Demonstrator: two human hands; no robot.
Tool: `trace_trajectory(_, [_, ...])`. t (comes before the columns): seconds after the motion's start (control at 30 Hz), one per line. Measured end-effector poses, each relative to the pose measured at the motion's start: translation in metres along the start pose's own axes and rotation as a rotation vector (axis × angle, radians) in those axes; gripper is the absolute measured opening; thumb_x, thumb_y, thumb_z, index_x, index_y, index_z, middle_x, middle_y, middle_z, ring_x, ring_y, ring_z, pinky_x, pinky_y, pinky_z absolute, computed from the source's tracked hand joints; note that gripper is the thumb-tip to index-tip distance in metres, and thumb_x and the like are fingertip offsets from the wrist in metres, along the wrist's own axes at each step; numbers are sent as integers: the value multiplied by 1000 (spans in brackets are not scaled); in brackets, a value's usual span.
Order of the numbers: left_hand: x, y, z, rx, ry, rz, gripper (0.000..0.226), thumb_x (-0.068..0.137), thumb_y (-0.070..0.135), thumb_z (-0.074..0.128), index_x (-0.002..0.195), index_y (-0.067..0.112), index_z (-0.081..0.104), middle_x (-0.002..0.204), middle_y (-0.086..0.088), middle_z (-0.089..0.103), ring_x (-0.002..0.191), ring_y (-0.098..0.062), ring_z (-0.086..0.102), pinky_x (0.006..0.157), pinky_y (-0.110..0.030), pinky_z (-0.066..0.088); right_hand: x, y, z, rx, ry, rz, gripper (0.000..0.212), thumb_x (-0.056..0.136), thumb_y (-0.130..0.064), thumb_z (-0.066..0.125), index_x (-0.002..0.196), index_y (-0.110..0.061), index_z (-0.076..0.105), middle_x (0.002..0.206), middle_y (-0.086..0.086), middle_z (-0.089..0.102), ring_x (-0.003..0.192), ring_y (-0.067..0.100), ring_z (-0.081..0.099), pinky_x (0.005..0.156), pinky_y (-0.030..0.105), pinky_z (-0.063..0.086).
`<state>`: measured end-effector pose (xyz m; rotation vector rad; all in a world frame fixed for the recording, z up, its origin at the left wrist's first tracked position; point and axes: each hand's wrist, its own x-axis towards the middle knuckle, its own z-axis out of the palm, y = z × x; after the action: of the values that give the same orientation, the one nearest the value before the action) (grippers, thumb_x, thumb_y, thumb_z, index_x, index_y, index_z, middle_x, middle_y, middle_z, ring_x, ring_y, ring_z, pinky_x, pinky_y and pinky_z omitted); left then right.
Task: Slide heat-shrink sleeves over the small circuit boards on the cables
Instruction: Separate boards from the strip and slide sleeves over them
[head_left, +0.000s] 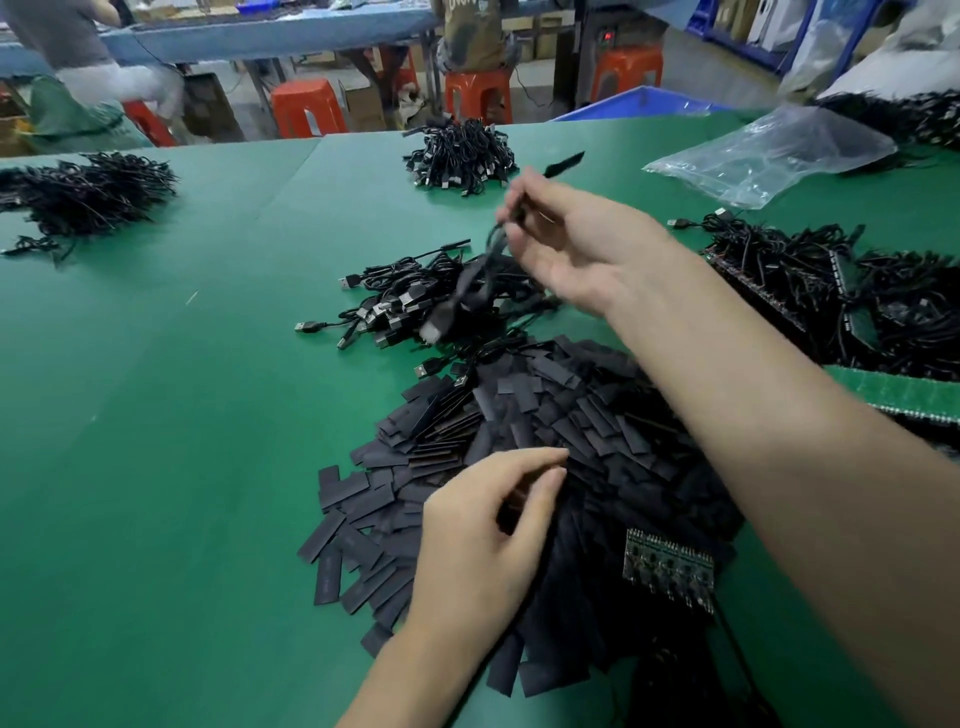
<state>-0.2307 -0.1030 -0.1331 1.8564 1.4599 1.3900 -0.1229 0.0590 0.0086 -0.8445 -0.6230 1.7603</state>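
A heap of flat black heat-shrink sleeves (545, 415) lies on the green table (182, 415) in front of me. My left hand (488, 535) rests on the heap with fingers curled, thumb and forefinger pinching at a sleeve. My right hand (566, 249) is raised above a pile of black USB cables (415, 301) and pinches one cable (467, 280); its sleeved end (563, 162) sticks up past the fingers and its USB plug hangs down, blurred. A small panel of circuit boards (667, 569) lies on the sleeves near my right forearm.
More cable piles sit at the far centre (460, 153), far left (88, 195) and right (831, 291). A clear plastic bag (769, 156) lies at the back right. A green board strip (893, 395) is at the right edge. People and orange stools are behind the table.
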Motion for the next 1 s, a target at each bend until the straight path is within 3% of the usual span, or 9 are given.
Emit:
trace_trajectory(0.13, [0,-2,2,67,-32,79,16,96,27,68,109,28,77,106,22,73,102,8,66,88,-22,55,55,4,34,165,113,47,20,98,6,61,78,6,60,73,14,57,53,19,56,58,29,62])
trace_trajectory(0.27, [-1,-6,3,61,-33,128,16,97,24,68,110,24,77,107,19,74,103,6,66,88,-17,53,85,19,35,51,158,134,19,104,5,49,86,7,55,109,19,60,103,30,65,101,39,53])
trace_trajectory(0.33, [0,-7,3,51,-27,148,15,97,21,69,110,22,77,107,18,74,102,5,67,86,-17,53,90,23,30,-124,175,161,16,104,4,49,115,13,57,136,24,55,129,33,56,91,40,59])
trace_trajectory(0.4, [0,-6,3,42,-31,154,15,98,20,69,111,22,76,106,17,74,101,4,67,85,-16,52,93,24,22,-239,183,149,30,103,3,50,132,12,49,142,27,49,132,36,54,65,37,62])
trace_trajectory(0.47, [0,-6,3,36,-39,142,15,98,20,68,110,22,76,106,18,74,101,5,67,86,-16,52,90,21,18,-339,173,126,34,102,1,53,135,9,48,140,27,50,130,37,54,61,37,62])
trace_trajectory(0.57, [-1,-4,2,43,-45,103,15,96,22,69,109,25,77,104,20,74,99,7,67,85,-15,52,73,13,11,-542,191,-3,34,99,-3,59,131,5,54,131,22,59,120,30,62,80,34,64])
trace_trajectory(0.7, [0,-2,0,55,-55,68,16,96,24,69,109,29,76,104,23,73,99,5,68,85,-19,54,15,7,-13,-842,65,-257,15,98,-5,60,107,-10,72,111,10,75,104,19,72,76,24,60])
trace_trajectory(0.83, [2,-1,-3,135,-175,108,18,97,38,64,109,32,76,101,21,67,99,-2,62,87,-28,51,-57,17,-63,-1231,-65,-312,12,97,-22,67,101,-22,77,93,-6,78,81,3,69,78,24,53])
trace_trajectory(1.0, [3,1,-6,316,-296,210,31,91,58,64,113,38,74,96,15,52,94,-11,53,80,-39,48,-132,39,-121,-1613,-125,-279,6,85,-34,78,89,-33,73,85,-14,69,85,-2,62,73,11,47])
